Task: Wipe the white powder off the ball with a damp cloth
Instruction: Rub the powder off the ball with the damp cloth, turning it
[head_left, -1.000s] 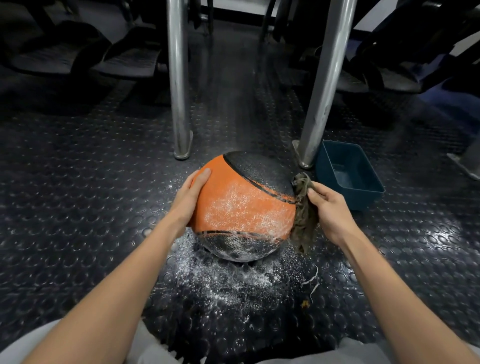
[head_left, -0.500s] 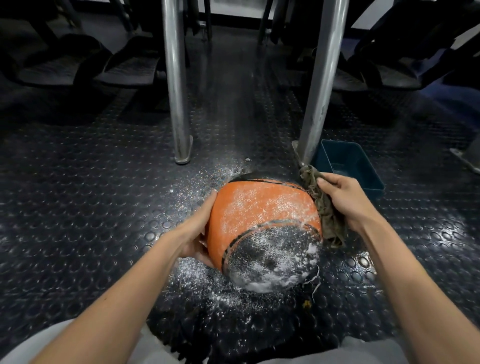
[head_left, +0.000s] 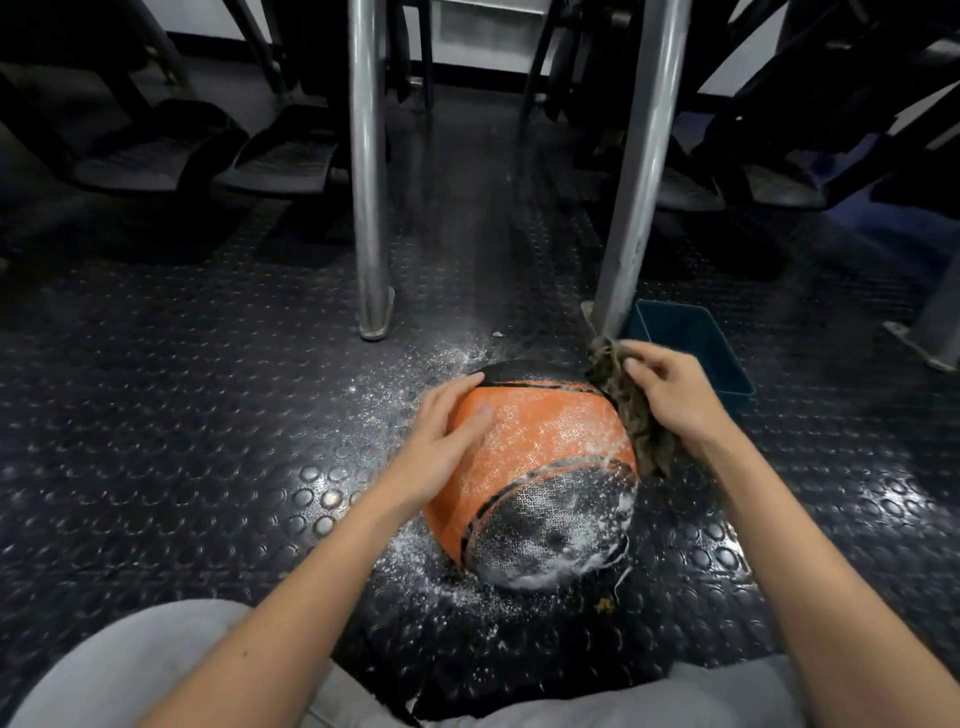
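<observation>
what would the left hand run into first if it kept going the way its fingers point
The left hand rests on the ball, fingers aimed away and rightward. It would ride over the ball's black top first; beyond, probably the cloth in the right hand, depth unclear.

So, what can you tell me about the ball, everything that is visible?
The ball is orange with black panels and pebbled skin, rubber by the look. It carries white powder, thickest on the near black panel. It sits on the studded floor. The left hand rests on its upper left; the right hand holds a cloth against its upper right.
</observation>
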